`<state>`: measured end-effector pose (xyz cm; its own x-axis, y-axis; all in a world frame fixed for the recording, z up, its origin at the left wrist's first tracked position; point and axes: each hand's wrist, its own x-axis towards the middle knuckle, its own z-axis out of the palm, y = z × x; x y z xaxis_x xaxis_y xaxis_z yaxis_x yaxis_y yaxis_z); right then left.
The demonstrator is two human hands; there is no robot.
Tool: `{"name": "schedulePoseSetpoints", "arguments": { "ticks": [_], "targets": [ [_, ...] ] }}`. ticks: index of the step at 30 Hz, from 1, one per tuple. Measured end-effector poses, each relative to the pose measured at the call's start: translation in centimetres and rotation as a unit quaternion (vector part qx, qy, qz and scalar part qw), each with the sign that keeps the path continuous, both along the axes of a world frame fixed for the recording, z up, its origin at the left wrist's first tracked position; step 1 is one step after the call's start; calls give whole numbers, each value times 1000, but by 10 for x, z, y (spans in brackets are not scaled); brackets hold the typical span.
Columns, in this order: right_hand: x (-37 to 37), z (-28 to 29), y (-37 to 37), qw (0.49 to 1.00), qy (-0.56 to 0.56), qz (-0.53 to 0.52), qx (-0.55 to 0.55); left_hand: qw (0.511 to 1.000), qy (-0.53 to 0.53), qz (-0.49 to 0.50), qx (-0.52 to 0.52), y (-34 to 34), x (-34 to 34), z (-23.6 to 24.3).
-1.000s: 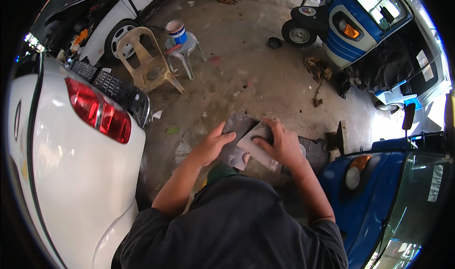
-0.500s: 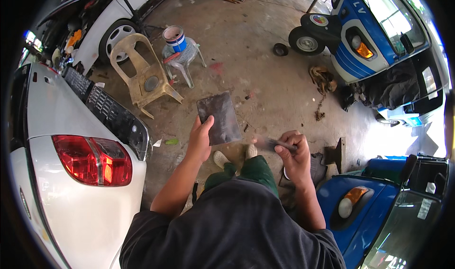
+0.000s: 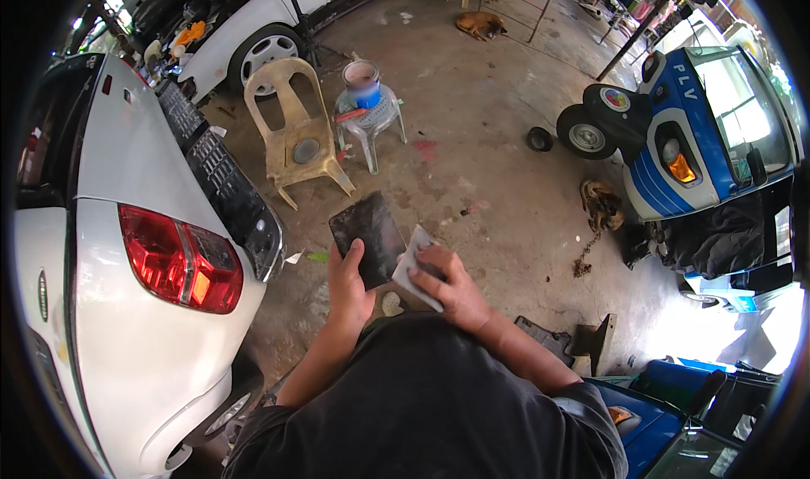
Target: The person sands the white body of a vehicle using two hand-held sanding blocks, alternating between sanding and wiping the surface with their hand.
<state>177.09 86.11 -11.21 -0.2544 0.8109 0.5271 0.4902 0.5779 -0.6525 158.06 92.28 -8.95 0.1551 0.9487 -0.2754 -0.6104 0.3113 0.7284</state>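
Observation:
In my left hand [image 3: 344,286] is a dark, flat rectangular sheet [image 3: 379,232], tilted, with my thumb lying across its face and the other fingers hidden behind it. My right hand [image 3: 456,292] is closed on a thin light-grey folded sheet [image 3: 407,270], fingers bent over its upper side. The grey sheet's left edge comes right up to the dark sheet's right edge; whether they touch I cannot tell. Both hands are in front of my dark shirt, above the concrete floor.
At my left stands a white vehicle [image 3: 143,369] with a red tail light. Ahead are a beige plastic chair [image 3: 291,154] and a stool [image 3: 390,118] bearing a paint can [image 3: 366,97]. Blue-white vehicle [image 3: 648,171] on the right. Two dogs [image 3: 479,25] lie on the floor, one chained.
My right hand has moved left and inward, bringing its sheet beside the dark one and showing its light-grey face. The dark sheet is tilted differently. The whole view has shifted.

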Motion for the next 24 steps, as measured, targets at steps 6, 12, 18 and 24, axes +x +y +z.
{"name": "schedulePoseSetpoints", "arguments": {
  "ticks": [6,12,18,24],
  "targets": [
    [67,-18,0,975,-27,-99,-195,980,144,7,135,30,13,26],
    [96,56,8,920,135,-146,-337,843,406,-191,298,58,17,49],
    [103,60,12,925,87,-90,-359,860,359,-210,294,60,49,53],
    [126,94,-25,937,94,-128,-310,947,196,-109,230,66,82,45]
  ]
}}
